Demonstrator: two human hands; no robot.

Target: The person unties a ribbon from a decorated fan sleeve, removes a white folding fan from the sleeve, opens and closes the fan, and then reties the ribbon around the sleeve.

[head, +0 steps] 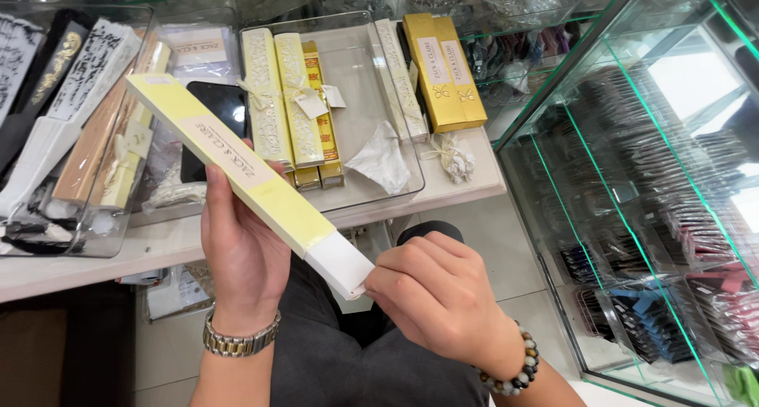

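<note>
My left hand (241, 253) grips a long narrow pale-yellow box (237, 166) around its middle, holding it slanted from upper left to lower right. A white inner tray (341, 265) sticks out of the box's lower end. My right hand (431, 292) pinches that white end with its fingertips. A metal watch sits on my left wrist and a bead bracelet on my right wrist.
A clear tray (371, 75) on the white counter (474, 181) holds three cream and gold folded fans and a crumpled white pouch (382, 158). A gold box (444, 71) lies behind it. Another tray (103, 241) at left holds several fans. A glass display cabinet (632, 217) stands at right.
</note>
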